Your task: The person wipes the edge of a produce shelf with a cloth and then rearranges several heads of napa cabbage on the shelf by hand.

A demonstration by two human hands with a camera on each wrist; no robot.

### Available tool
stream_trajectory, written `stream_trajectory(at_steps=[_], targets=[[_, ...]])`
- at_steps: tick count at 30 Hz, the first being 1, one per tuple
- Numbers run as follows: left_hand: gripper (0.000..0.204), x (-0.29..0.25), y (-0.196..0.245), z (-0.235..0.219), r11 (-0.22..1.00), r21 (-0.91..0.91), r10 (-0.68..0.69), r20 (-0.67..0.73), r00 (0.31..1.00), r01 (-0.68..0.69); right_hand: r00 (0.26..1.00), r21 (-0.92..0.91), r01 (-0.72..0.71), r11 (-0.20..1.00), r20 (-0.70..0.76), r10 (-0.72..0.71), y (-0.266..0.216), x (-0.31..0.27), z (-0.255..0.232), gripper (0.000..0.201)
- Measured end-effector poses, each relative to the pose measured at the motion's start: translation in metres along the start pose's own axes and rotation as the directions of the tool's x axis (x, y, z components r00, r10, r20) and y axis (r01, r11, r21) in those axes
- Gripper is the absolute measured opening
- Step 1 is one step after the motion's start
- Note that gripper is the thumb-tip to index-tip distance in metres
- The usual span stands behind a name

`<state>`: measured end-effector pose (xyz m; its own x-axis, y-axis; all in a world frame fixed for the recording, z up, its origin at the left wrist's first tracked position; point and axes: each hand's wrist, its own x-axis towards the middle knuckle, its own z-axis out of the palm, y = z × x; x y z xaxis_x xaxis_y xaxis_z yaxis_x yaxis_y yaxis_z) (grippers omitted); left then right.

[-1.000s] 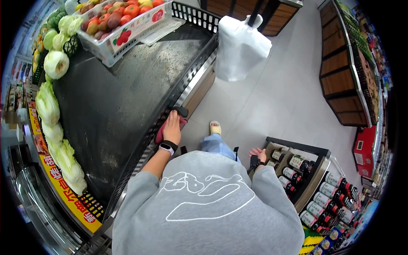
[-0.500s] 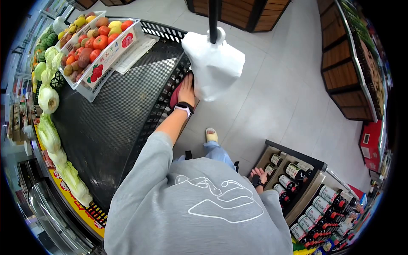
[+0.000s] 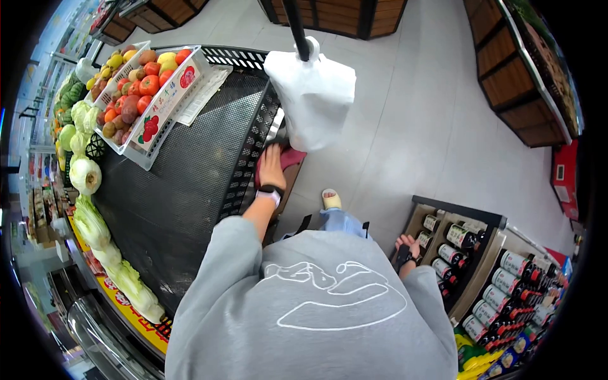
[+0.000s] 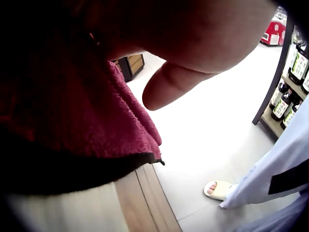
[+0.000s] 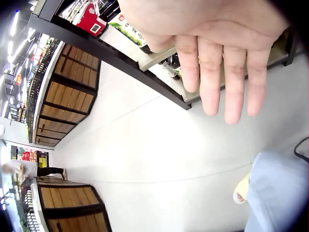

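In the head view my left hand (image 3: 272, 170) lies flat on a dark red cloth (image 3: 292, 158), against the outer side of the black display tray (image 3: 183, 190). Its fingers are fairly straight. The left wrist view shows the cloth (image 4: 116, 116) as a fuzzy towel with a dark edge, hanging down beside an extended thumb (image 4: 169, 87). My right hand (image 5: 222, 58) hangs by the bottle shelf (image 3: 456, 209), palm showing, fingers straight and holding nothing. A white plastic bag (image 3: 313, 95) hangs at the tray's corner, just beyond my left hand.
On the tray sit a crate (image 3: 168, 107) of tomatoes and potatoes and a row of cabbages (image 3: 92, 221). Several dark bottles (image 3: 500, 285) fill the shelf at right. Wooden display stands (image 3: 522, 88) line the grey floor (image 3: 386, 152). A person (image 5: 34, 169) is far off in the right wrist view.
My left hand moved with the cloth along the tray's side toward the hanging bag, then a little back from it. The view shifted too. My right hand stays by the bottle shelf.
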<state>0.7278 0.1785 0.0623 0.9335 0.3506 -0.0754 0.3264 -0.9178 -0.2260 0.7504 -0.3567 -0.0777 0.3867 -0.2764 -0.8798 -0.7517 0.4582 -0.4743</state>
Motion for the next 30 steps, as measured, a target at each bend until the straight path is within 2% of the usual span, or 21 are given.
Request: stream_trajectory(at_steps=[2,4,6,8,9,11,14,17,22,24,26,30], targets=[[0.080,-0.059,-0.011,0.010,1.000,-0.031,0.005,0.022,1.000,-0.004,0.999,-0.005,0.002,1.000,0.053,-0.002,0.001,0.012,0.018,0.061],[0.072,-0.117,-0.018,0.001,0.995,-0.083,-0.035,0.171,0.985,0.050,0.996,-0.017,-0.012,1.000,0.092,0.014,0.005,0.024,0.037,0.062],[0.083,-0.178,-0.035,0.032,0.991,-0.132,-0.009,0.216,0.976,0.038,0.992,-0.083,0.006,0.997,0.126,0.004,0.010,0.035,0.056,0.064],[0.069,-0.238,-0.050,0.065,0.900,-0.434,-0.012,0.073,0.997,0.043,0.982,-0.113,0.016,0.994,0.190,0.006,0.016,0.050,0.069,0.064],[0.069,-0.267,-0.054,0.071,0.873,-0.484,-0.011,0.101,0.995,0.059,0.980,-0.110,0.018,0.994,0.198,0.004,0.018,0.047,0.078,0.063],[0.070,-0.299,-0.062,0.076,0.874,-0.471,-0.013,0.226,0.974,0.121,0.982,-0.164,0.027,0.986,0.187,0.004,0.020,0.041,0.094,0.061],[0.072,-0.320,-0.065,0.073,0.891,-0.415,-0.016,0.373,0.928,0.183,0.980,-0.213,0.056,0.975,0.198,-0.013,0.028,0.039,0.110,0.061],[0.073,-0.322,-0.064,0.070,0.895,-0.390,-0.023,0.444,0.896,0.216,0.974,-0.216,0.070,0.974,0.227,-0.019,0.035,0.034,0.115,0.062],[0.077,-0.270,-0.049,0.055,0.901,-0.364,-0.024,0.502,0.865,0.236,0.975,-0.203,-0.001,0.979,0.219,0.046,0.054,0.066,0.107,0.061],[0.078,-0.234,-0.041,0.046,0.902,-0.361,-0.023,0.510,0.860,0.239,0.977,-0.138,-0.018,0.990,0.207,0.047,0.059,0.078,0.097,0.061],[0.079,-0.187,-0.031,0.039,0.900,-0.371,-0.006,0.516,0.857,0.230,0.976,-0.113,0.027,0.993,0.217,-0.001,0.056,0.071,0.086,0.064],[0.079,-0.090,-0.016,0.033,0.916,-0.368,0.066,0.528,0.847,0.158,0.986,0.046,-0.063,0.997,0.159,0.055,0.047,0.047,0.069,0.062]])
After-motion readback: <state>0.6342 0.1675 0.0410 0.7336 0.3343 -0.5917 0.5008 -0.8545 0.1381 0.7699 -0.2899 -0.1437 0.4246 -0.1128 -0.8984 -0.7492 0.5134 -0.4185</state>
